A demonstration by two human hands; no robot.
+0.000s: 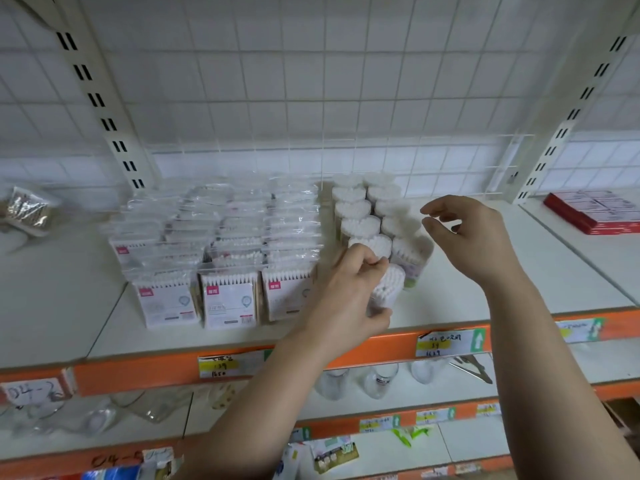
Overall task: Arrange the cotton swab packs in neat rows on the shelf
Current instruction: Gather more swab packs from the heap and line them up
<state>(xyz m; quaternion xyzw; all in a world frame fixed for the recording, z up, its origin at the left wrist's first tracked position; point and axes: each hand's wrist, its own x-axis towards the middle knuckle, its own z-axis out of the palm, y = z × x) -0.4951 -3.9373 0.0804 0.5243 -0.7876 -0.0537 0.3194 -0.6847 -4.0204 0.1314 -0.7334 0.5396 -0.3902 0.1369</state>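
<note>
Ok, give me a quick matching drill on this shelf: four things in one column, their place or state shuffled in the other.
1. left hand
2. right hand
3. red boxes
4. flat swab packs

A. far right of the shelf
B. grips the front swab tub
C. rows left of the swab tubs
D. open, holding nothing

Pairs: 1-B, 2-D, 3-A, 4-C

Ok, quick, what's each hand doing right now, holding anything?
Left hand: grips a swab tub.
Right hand: open, holding nothing.
</note>
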